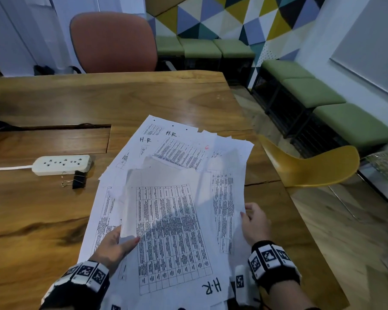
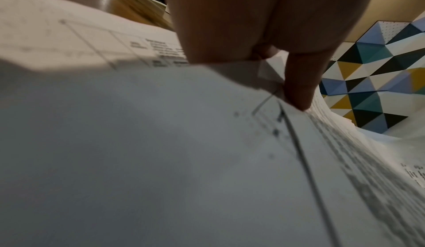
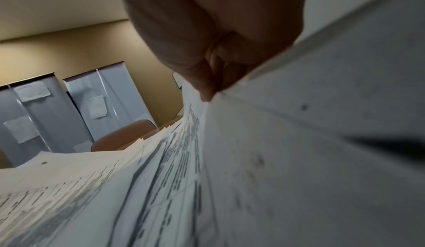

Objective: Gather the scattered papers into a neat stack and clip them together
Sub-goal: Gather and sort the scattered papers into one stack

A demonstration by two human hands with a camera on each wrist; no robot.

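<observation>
Far left on the wooden bench (image 1: 54, 220) lies a white power strip (image 1: 62, 164), its flat cord running off the left edge. Just in front of it, touching its near right corner, sits a black binder clip (image 1: 79, 179) with its wire handles folded out to the left; it is well apart from either hand.

Next comes the left hand (image 1: 114, 245), gripping the near left edge of the papers (image 1: 172, 224): the thumb lies across the top of a printed sheet and the fingers go under it. The left wrist view shows a fingertip pressed onto the sheet's edge.

The papers themselves fill the middle of the bench, a loose fan of printed tables, several marked "H.R" by hand. They are not squared up; corners stick out at the far end and along both sides, and the top sheets are lifted and curled between the two hands.

On the right, the right hand (image 1: 255, 222) holds the opposite edge of the pile, fingers curled round it, thumb on top.

Behind the bench stands an orange chair (image 1: 112, 43); off its right edge, a yellow chair (image 1: 311, 166) and green cushioned seats (image 1: 322, 101).
</observation>
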